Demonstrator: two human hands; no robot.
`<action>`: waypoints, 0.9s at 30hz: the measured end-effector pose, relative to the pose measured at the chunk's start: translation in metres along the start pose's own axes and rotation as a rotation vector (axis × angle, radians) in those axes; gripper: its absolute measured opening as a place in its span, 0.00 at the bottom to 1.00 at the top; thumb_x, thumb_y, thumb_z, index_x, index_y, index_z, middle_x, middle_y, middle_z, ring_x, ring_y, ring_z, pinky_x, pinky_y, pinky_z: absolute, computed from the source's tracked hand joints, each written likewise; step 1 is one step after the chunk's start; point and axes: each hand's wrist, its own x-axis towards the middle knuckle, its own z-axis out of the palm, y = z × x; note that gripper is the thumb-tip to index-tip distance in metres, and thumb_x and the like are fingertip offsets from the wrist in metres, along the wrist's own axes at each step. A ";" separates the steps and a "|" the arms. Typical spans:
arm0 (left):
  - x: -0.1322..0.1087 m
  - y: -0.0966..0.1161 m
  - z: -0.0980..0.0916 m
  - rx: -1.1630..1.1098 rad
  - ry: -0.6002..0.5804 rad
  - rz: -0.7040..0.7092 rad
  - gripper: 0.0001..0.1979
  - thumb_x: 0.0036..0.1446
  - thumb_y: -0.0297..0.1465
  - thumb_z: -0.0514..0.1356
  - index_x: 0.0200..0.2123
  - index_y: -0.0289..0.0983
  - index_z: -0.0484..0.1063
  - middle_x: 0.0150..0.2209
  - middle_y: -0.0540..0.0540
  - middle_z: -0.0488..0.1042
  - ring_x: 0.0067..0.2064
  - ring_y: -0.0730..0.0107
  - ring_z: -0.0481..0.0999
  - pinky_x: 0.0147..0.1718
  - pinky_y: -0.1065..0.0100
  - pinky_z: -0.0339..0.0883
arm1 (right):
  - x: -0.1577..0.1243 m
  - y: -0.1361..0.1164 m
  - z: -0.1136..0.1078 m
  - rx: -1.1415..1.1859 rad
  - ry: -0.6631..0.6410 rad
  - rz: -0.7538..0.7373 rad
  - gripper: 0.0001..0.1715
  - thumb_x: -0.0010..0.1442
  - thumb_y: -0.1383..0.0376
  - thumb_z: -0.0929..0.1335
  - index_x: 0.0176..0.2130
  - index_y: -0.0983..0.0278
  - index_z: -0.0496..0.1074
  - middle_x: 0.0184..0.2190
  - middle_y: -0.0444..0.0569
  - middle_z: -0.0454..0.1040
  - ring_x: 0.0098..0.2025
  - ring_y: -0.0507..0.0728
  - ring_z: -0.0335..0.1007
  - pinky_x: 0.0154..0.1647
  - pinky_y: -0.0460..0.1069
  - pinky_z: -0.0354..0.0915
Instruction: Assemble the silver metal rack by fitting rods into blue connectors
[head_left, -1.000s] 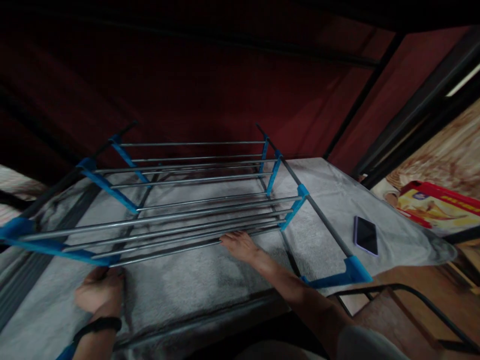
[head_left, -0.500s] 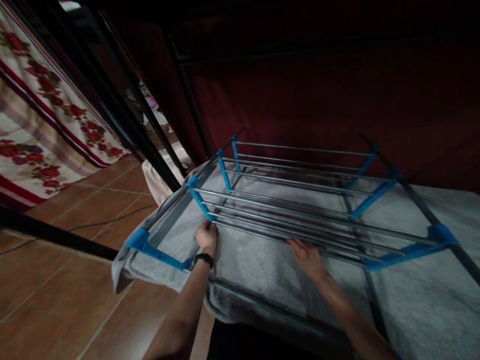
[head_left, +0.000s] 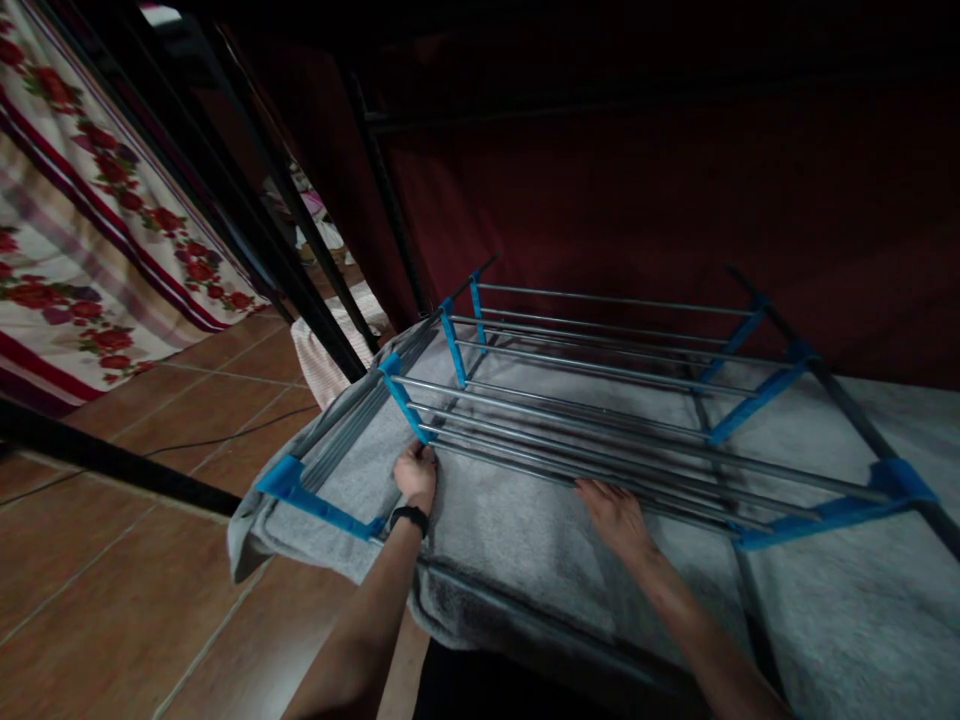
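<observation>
The rack rests on a grey blanket, rods spanning its blue brackets. The left hand is curled tight on the lower end of one bracket. The right hand lays its fingers over the nearest rod; whether it grips, I cannot tell. Uneven pressure could pull that rod from its bracket, and the soft blanket may let the rack rock. The outer bracket, at the blanket's edge, might twist without rods to brace it.
</observation>
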 end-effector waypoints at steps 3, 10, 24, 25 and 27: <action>-0.004 0.005 -0.005 0.028 -0.032 0.013 0.19 0.62 0.30 0.57 0.54 0.33 0.77 0.43 0.35 0.83 0.44 0.53 0.82 0.43 0.62 0.72 | 0.001 -0.008 -0.009 -0.020 -0.041 0.065 0.15 0.73 0.63 0.61 0.51 0.58 0.76 0.45 0.48 0.82 0.42 0.56 0.78 0.46 0.52 0.67; 0.022 -0.003 0.001 0.288 -0.030 0.036 0.21 0.60 0.38 0.59 0.52 0.34 0.78 0.45 0.36 0.82 0.48 0.45 0.80 0.40 0.59 0.71 | 0.008 -0.005 -0.031 -0.008 -0.219 0.105 0.13 0.72 0.59 0.65 0.51 0.58 0.75 0.48 0.48 0.80 0.48 0.57 0.75 0.53 0.54 0.68; 0.025 -0.010 0.004 0.125 -0.021 0.036 0.20 0.54 0.35 0.61 0.47 0.35 0.80 0.38 0.40 0.82 0.45 0.50 0.82 0.35 0.65 0.67 | 0.015 -0.001 -0.041 -0.008 -0.305 0.114 0.15 0.74 0.59 0.61 0.48 0.59 0.75 0.44 0.51 0.81 0.46 0.59 0.78 0.46 0.53 0.71; 0.026 -0.011 0.004 0.121 -0.014 0.037 0.19 0.53 0.36 0.61 0.47 0.36 0.80 0.36 0.41 0.82 0.44 0.49 0.82 0.35 0.64 0.67 | 0.015 -0.001 -0.041 -0.009 -0.310 0.113 0.15 0.74 0.59 0.61 0.48 0.59 0.75 0.45 0.51 0.81 0.47 0.59 0.78 0.46 0.53 0.71; 0.026 -0.012 0.005 0.131 0.007 0.047 0.17 0.53 0.37 0.61 0.44 0.37 0.81 0.34 0.43 0.82 0.43 0.48 0.81 0.36 0.63 0.68 | 0.015 -0.001 -0.042 -0.005 -0.320 0.106 0.16 0.74 0.59 0.60 0.47 0.59 0.75 0.45 0.50 0.81 0.47 0.59 0.78 0.46 0.52 0.71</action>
